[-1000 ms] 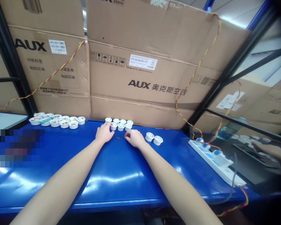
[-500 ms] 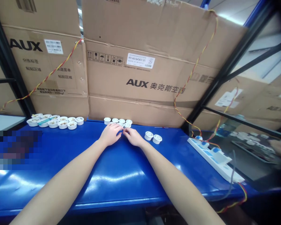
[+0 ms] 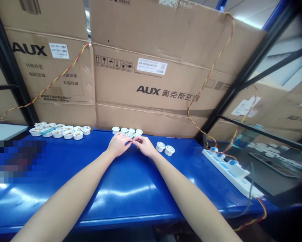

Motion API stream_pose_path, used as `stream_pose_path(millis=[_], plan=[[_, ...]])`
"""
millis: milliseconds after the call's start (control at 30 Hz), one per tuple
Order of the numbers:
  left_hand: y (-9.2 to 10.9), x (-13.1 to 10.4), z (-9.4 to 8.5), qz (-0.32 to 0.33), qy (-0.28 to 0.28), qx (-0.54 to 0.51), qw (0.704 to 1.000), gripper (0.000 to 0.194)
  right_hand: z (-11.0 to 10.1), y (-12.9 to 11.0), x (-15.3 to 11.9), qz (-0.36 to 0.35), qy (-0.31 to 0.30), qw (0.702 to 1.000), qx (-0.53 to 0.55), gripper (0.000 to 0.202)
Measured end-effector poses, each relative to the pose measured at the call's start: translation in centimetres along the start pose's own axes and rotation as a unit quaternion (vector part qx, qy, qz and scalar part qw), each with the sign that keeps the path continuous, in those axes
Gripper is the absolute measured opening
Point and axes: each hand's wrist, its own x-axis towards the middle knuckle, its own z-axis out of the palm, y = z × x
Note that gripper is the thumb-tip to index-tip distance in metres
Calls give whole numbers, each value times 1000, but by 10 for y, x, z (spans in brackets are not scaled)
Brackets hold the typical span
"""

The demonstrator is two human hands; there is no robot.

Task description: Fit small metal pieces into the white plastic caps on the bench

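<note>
Streaks of light are being reflected by the glossy, smooth blue table (image 3: 141, 174). Lightly creased, matt brown cardboard is being shown by the far panels (image 3: 141, 112). Smooth, plastic-looking finishes are being displayed by the white cups (image 3: 169, 150) and the right power strip (image 3: 231, 175).

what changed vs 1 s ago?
The left hand moved right, from the left end of the middle cups to meet, or nearly meet, the right hand in front of them. Anything pinched there is too small to tell. All middle cups still visible, plus the two cups at right, stayed put.
</note>
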Motion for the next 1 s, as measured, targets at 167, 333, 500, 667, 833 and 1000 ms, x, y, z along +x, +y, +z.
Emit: stream_pose_path(millis=[167, 333, 500, 667, 833, 1000], plan=[[-14, -5, 7, -86, 8, 21, 996, 31, 0, 5, 1, -9, 58, 996, -66, 23], [-29, -10, 12, -206, -48, 32, 977, 30, 2, 5, -1, -18, 50, 992, -114, 17], [-29, -9, 8, -236, -29, 33, 971, 21, 5, 4, -2, -33, 33, 989, -142, 14], [-31, -10, 8, -264, -81, 19, 961, 36, 4, 6, -2, -35, 46, 987, -147, 13], [-30, -8, 7, -274, -100, 23, 956, 25, 3, 6, -2, -43, 46, 987, -150, 12], [-30, -11, 9, -267, -104, 28, 958, 35, 4, 5, -1, -42, 47, 986, -154, 12]])
